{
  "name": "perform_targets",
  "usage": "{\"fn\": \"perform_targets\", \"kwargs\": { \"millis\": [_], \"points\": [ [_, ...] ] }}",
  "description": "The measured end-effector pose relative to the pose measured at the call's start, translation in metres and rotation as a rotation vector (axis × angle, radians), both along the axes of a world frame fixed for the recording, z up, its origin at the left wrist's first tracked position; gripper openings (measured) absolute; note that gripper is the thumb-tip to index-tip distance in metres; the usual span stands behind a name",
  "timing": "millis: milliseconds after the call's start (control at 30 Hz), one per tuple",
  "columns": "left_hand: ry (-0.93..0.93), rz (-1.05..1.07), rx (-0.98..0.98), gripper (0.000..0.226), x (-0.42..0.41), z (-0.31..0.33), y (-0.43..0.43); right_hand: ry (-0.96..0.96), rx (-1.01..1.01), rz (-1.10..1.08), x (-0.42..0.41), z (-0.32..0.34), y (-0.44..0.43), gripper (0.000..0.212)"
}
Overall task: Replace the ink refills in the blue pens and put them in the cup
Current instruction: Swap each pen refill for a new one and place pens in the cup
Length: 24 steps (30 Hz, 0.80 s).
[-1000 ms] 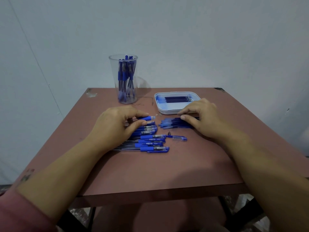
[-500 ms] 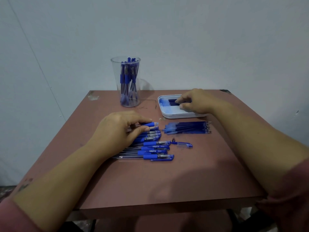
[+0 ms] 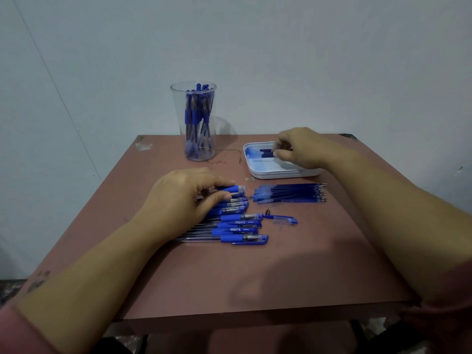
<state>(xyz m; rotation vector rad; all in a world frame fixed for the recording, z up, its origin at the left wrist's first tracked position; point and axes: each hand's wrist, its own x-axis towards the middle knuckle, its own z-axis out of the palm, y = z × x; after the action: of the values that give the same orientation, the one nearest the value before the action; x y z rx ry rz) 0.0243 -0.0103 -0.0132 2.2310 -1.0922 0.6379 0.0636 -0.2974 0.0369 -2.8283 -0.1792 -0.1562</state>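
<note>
Brown table [image 3: 281,264] held one cup [image 3: 178,116] at 12 o'clock, one tray [image 3: 281,175] at 1. My left hand [image 3: 178,198] pinched the farthest pen [image 3: 236,189]; my right hand [image 3: 301,146] pinched refills [image 3: 265,152] in that tray.

Left hand [image 3: 184,198] pinches pen [image 3: 236,189] at row's far end; right hand [image 3: 301,149] touches refills [image 3: 265,152] in tray [image 3: 258,175].

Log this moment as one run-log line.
left hand grips topmost pen | right hand pinches refills in tray | cup part-filled
</note>
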Motion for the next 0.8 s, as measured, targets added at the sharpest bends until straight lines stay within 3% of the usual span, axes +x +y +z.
{"fn": "perform_targets", "kwargs": {
  "millis": [433, 800],
  "points": [
    [0.006, 0.013, -0.042, 0.033, -0.003, 0.001, 0.000, -0.311, 0.277, 0.197, -0.100, -0.017, 0.025, 0.015],
    [0.058, 0.022, -0.065, 0.028, -0.006, 0.000, 0.000, -0.262, 0.450, 0.166, -0.110, -0.027, 0.027, 0.014]
  ]
}}
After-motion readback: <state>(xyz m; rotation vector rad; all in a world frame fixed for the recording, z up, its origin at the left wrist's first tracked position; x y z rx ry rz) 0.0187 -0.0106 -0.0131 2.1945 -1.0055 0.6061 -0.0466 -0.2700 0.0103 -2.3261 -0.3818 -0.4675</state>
